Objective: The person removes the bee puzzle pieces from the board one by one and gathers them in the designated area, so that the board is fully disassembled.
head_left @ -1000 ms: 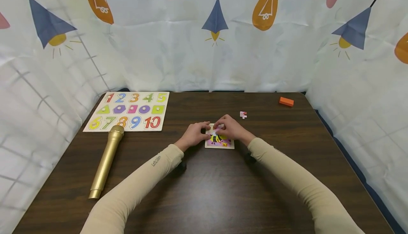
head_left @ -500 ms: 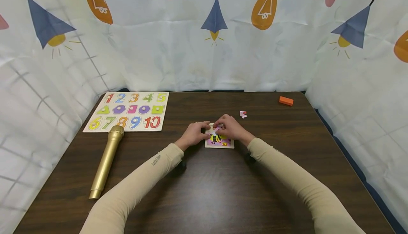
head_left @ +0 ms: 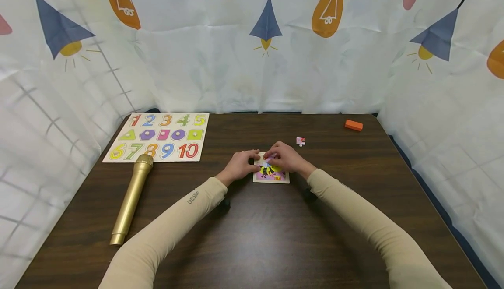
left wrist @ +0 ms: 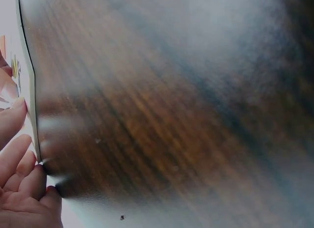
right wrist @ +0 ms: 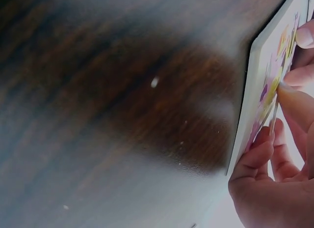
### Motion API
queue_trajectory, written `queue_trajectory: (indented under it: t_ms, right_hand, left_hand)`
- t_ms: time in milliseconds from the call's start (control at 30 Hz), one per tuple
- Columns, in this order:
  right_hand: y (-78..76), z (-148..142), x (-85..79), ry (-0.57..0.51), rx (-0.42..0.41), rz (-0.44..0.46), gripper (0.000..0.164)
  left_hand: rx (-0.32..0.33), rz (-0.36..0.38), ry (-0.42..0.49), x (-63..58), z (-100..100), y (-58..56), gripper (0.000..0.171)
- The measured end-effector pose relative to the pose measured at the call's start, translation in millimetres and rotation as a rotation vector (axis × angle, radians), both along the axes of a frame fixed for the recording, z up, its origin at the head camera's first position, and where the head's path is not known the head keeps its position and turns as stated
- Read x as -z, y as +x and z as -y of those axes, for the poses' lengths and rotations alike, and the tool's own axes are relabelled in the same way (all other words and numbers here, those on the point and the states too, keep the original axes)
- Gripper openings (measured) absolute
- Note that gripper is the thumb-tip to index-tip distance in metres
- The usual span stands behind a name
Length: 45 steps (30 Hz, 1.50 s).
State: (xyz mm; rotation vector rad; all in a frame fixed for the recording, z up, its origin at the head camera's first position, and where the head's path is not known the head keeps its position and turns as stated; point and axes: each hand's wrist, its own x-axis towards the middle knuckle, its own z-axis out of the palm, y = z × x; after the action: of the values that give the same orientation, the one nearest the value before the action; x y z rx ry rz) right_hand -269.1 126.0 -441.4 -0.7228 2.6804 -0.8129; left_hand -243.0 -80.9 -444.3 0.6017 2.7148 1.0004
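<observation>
Facing up, square-on, lies a bee puzzle (head_left: 271,176), curled left hand (head_left: 239,165) gripping it, right hand (head_left: 289,157) pinching one piece (right wrist: 273,121); sleeve (head_left: 179,219) reads "Let'sSlim".

Number board (head_left: 157,128): we log ten o'clock.
Gold microphone (head_left: 131,201): nine o'clock.
Orange block (head_left: 353,125): two o'clock.
Lamp-print curtain (head_left: 232,74): twelve o'clock.
</observation>
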Motion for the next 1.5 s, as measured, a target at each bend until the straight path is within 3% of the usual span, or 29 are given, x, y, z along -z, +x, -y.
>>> queue_trajectory:
  t_ms: [1067,1500]
  right_hand:
    - [-0.8,-3.6,2.8,-0.031,0.013,-0.001,0.023]
    - [0.1,-3.2,3.0,-0.007,-0.002,-0.053,0.023]
  left_hand:
    - [-0.005,-0.007,-0.015,2.4,-0.4,0.0,0.041]
    - [0.005,-0.019,-0.017,2.9,1.1,-1.6,0.040]
